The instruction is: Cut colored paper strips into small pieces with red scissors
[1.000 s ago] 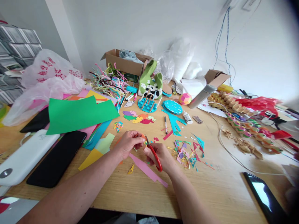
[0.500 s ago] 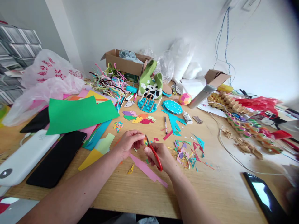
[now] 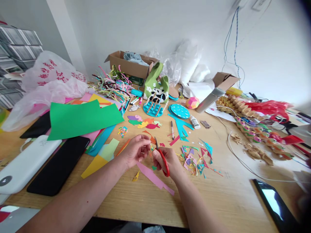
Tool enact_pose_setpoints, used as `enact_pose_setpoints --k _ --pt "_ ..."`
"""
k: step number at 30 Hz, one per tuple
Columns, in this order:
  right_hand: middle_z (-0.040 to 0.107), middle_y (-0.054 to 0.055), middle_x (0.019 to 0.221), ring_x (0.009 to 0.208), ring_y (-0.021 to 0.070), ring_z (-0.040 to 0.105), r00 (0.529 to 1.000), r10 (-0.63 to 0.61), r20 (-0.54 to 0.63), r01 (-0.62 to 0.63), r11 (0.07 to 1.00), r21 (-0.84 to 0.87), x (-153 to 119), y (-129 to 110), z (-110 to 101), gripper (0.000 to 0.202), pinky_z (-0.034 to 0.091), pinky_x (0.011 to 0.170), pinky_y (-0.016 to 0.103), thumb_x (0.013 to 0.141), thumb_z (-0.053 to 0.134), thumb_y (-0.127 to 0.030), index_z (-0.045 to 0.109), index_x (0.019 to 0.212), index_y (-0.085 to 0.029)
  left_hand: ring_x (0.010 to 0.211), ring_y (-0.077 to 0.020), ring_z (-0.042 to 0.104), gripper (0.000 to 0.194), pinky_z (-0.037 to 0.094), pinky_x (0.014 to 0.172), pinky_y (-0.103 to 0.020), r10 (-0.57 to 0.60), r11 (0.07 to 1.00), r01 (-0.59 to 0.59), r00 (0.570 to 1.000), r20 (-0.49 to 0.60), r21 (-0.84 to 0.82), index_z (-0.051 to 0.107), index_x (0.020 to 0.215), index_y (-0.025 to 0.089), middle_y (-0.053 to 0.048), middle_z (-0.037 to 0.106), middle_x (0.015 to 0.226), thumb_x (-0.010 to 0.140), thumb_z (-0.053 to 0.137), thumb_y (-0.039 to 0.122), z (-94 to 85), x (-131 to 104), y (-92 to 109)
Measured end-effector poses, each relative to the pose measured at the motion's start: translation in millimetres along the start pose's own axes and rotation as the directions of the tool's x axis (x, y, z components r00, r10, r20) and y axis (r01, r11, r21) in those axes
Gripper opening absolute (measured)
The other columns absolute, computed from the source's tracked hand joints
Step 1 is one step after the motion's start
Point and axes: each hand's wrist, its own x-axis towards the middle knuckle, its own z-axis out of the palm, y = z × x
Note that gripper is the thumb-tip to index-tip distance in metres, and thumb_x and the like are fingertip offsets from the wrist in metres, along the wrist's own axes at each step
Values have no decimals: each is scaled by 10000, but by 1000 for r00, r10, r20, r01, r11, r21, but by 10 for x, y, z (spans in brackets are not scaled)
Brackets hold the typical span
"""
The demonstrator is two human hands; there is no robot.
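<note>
Red-handled scissors (image 3: 164,161) are in my right hand (image 3: 167,160), their blades slightly apart and pointing up and left. My left hand (image 3: 139,149) is just left of the blade tips, its fingers curled together; whatever they pinch is too small to make out. Orange paper shows behind my fingers. A pink paper strip (image 3: 154,176) lies below both hands, with a small yellow scrap (image 3: 136,176) to its left. Beyond my hands sit colourful paper fish (image 3: 143,122) and a small pile of tiny cut pieces (image 3: 122,131).
Coloured scraps (image 3: 194,160) and a pen (image 3: 172,130) lie to the right. Green paper (image 3: 85,119), a black phone (image 3: 59,165) and a white power bank (image 3: 29,161) are on the left. A grey bottle (image 3: 210,100) and a white cable (image 3: 230,145) are farther right.
My left hand has turned slightly and drawn a little away from the scissors. The blades have shifted slightly right and show more of a gap. More orange paper shows behind my hands.
</note>
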Motion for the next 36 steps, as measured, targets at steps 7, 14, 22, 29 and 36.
enact_pose_setpoints --k 7,14,22,29,36 --pt "582 5 490 375 111 523 1000 -8 10 8 1000 16 5 40 29 452 345 353 187 771 640 -578 512 639 -165 369 -31 393 220 176 291 -152 66 989 -66 998 7 130 545 738 176 73 495 545 665 718 292 10 -11 -54" --pt "576 -3 487 374 116 526 1000 -7 24 7 1000 18 -1 30 38 472 354 361 197 756 641 -603 510 627 -169 369 -32 351 242 179 304 -168 104 981 -102 995 -3 165 511 634 172 71 459 516 667 703 316 20 -19 -31" --pt "580 1 488 387 123 537 999 6 40 -7 1000 16 -11 17 37 449 352 364 196 752 661 -572 509 621 -171 367 -37 357 200 205 309 -167 112 977 -104 993 -38 184 543 676 175 75 462 503 668 702 295 -18 8 -63" --pt "579 -3 487 380 118 536 999 4 46 -4 1000 13 -16 5 29 436 353 359 193 765 659 -550 510 617 -168 377 -36 364 206 230 316 -159 119 974 -107 991 -53 198 544 700 173 73 461 526 668 705 299 -29 12 -63" --pt "580 -3 485 380 116 540 999 8 52 -9 1000 7 -14 3 25 420 357 359 185 771 663 -528 515 623 -163 374 -40 366 207 235 313 -162 160 959 -142 986 -55 244 523 670 172 73 443 502 683 680 306 -17 5 -51"
